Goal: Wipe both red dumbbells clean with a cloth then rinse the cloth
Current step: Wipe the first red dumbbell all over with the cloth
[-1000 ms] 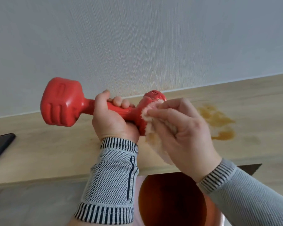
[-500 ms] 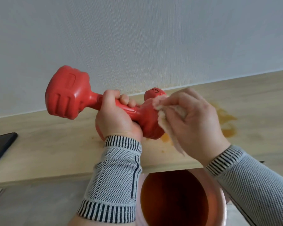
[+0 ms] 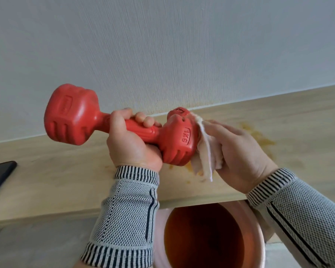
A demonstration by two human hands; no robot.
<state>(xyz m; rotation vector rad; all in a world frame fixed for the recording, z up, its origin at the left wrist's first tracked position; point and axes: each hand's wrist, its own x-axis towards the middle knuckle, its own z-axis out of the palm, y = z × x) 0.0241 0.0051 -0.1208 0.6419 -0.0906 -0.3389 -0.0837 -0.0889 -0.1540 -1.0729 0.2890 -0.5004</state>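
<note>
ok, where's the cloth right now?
Head view, right of centre: the cloth is held in the right hand, pressed to the dumbbell end, above the wooden shelf.

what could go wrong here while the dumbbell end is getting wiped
The left hand alone holds the red dumbbell in the air by its handle; a slip could drop it onto the wooden shelf or into the bucket. The cloth, pressed on by the right hand, looks stained and may smear. Orange stains on the shelf could re-soil it.

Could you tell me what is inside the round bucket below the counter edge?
The bucket holds murky orange-brown liquid. Its depth and anything submerged cannot be seen; the frame cuts off its near part.
</note>
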